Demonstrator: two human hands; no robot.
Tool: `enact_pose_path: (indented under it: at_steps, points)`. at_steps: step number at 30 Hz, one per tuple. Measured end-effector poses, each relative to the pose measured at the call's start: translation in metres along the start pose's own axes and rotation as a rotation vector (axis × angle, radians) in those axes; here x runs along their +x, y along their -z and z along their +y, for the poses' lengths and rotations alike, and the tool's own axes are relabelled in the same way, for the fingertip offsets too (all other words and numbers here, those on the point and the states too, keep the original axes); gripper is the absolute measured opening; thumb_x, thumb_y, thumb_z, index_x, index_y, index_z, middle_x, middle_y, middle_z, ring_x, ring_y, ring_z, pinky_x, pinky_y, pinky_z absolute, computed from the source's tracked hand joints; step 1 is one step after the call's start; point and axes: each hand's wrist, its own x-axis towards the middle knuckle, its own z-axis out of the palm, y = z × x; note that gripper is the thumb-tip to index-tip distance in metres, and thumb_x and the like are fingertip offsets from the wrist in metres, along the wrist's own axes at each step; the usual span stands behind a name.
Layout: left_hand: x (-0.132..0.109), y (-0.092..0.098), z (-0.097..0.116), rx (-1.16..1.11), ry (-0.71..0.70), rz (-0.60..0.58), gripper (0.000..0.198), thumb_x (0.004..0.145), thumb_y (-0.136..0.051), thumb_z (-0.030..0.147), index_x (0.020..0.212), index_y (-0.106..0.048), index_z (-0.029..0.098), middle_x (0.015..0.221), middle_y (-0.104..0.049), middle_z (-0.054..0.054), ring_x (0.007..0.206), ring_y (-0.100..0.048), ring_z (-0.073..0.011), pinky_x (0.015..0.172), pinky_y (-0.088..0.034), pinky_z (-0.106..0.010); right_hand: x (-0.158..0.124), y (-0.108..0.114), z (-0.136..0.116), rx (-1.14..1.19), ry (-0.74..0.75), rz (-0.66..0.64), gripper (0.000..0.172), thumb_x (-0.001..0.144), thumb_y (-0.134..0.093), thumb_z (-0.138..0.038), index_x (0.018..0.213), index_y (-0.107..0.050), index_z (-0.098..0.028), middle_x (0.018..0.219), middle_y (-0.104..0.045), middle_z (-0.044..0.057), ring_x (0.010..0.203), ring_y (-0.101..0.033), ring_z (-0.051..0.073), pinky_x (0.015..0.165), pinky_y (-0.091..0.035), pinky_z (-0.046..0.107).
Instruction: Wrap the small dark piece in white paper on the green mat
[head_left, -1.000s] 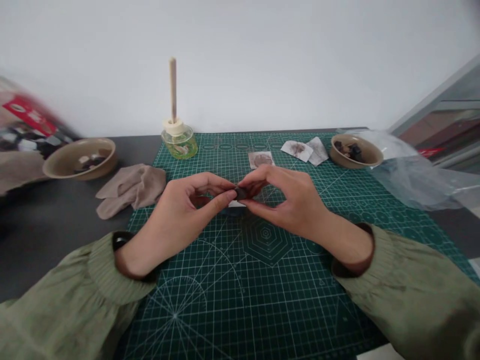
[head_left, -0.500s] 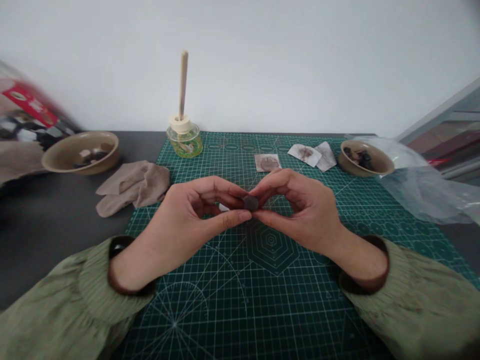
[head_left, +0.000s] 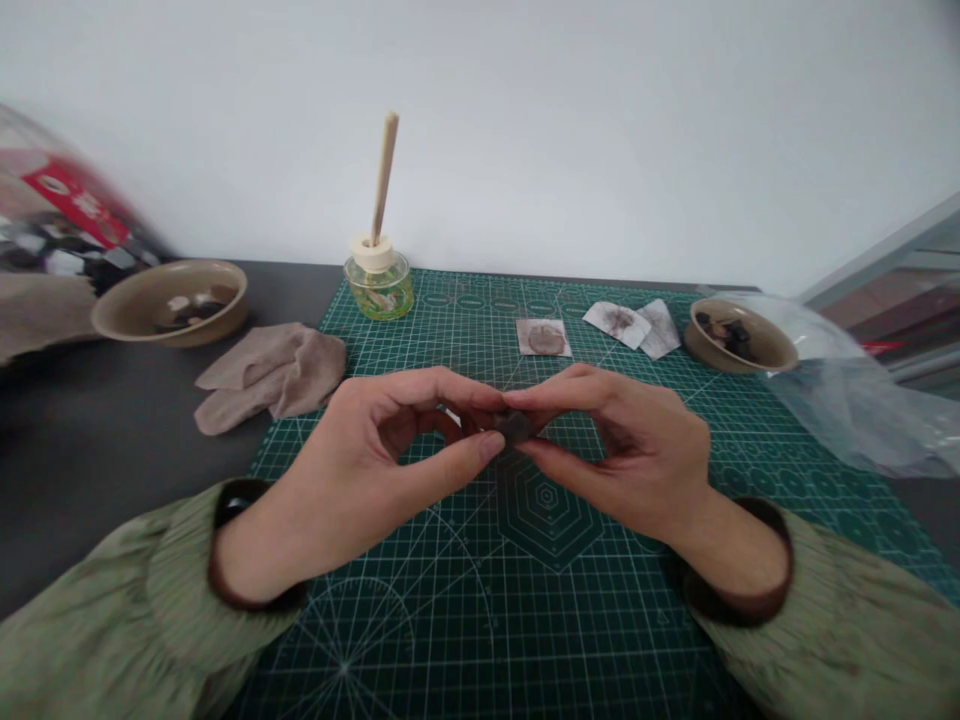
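Small dark brown lump (head_left: 514,426) pinched between fingertips of both hands, left hand (head_left: 360,470) and right hand (head_left: 622,450) pressing in from either side, above green printed cutting mat (head_left: 600,640). Tips-only pinch with even pressure keeps lump steady and visible. Beige ceramic bowl (head_left: 171,335) sits far left.

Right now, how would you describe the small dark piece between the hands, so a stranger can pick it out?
On the green cutting mat, the left hand and right hand meet. Pinched between their fingertips is the small dark piece. Unlike those in the tan bowl at right, it is held up.
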Motion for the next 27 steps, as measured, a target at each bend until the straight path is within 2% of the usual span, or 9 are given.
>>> enact_pose_path:
  at_steps: [5, 8, 15, 22, 27]
  points:
    - [-0.0022, -0.0006, -0.0002, -0.013, -0.032, 0.014, 0.019, 0.084, -0.094, 0.018, 0.101, -0.090, 0.026, 0.095, -0.091, 0.001, 0.080, -0.082, -0.0169, 0.074, -0.071, -0.026, -0.0003, 0.0001, -0.0003, -0.016, 0.013, 0.049, 0.032, 0.100, -0.090, -0.011, 0.126, -0.084, -0.029, 0.107, -0.092, 0.002, 0.086, -0.087, 0.020, 0.080, -0.074, 0.034]
    - [-0.0020, 0.0001, 0.0004, -0.003, -0.048, 0.010, 0.018, 0.085, -0.094, 0.017, 0.100, -0.090, 0.026, 0.094, -0.090, 0.001, 0.077, -0.081, -0.0153, 0.073, -0.070, -0.024, -0.0005, -0.0003, -0.0013, -0.023, 0.011, 0.061, 0.033, 0.099, -0.091, -0.012, 0.125, -0.085, -0.031, 0.105, -0.092, 0.002, 0.082, -0.088, 0.021, 0.076, -0.075, 0.035]
    - [0.0012, -0.0004, 0.0020, 0.030, -0.015, 0.005, 0.015, 0.084, -0.094, 0.023, 0.098, -0.090, 0.025, 0.093, -0.090, -0.002, 0.077, -0.081, -0.0190, 0.072, -0.072, -0.028, 0.0012, 0.0000, -0.0045, -0.031, 0.011, 0.061, 0.031, 0.099, -0.091, -0.011, 0.123, -0.086, -0.030, 0.105, -0.092, 0.003, 0.082, -0.088, 0.021, 0.077, -0.076, 0.035]
    - [-0.0025, 0.0012, 0.0015, 0.011, -0.026, -0.002, 0.016, 0.084, -0.095, 0.021, 0.098, -0.090, 0.027, 0.091, -0.089, 0.000, 0.075, -0.080, -0.0169, 0.071, -0.071, -0.026, 0.0002, -0.0004, -0.0044, -0.024, 0.006, 0.063, 0.030, 0.098, -0.091, -0.009, 0.120, -0.086, -0.028, 0.104, -0.093, 0.002, 0.082, -0.088, 0.019, 0.078, -0.075, 0.032]
    - [-0.0026, 0.0021, 0.0016, 0.035, -0.019, -0.009, 0.009, 0.090, -0.092, 0.025, 0.099, -0.090, 0.026, 0.092, -0.090, -0.003, 0.083, -0.084, -0.0219, 0.077, -0.073, -0.032, 0.0002, 0.0006, -0.0042, -0.045, 0.013, 0.053, 0.027, 0.099, -0.092, -0.013, 0.120, -0.086, -0.029, 0.102, -0.093, 0.003, 0.080, -0.088, 0.020, 0.076, -0.076, 0.033]
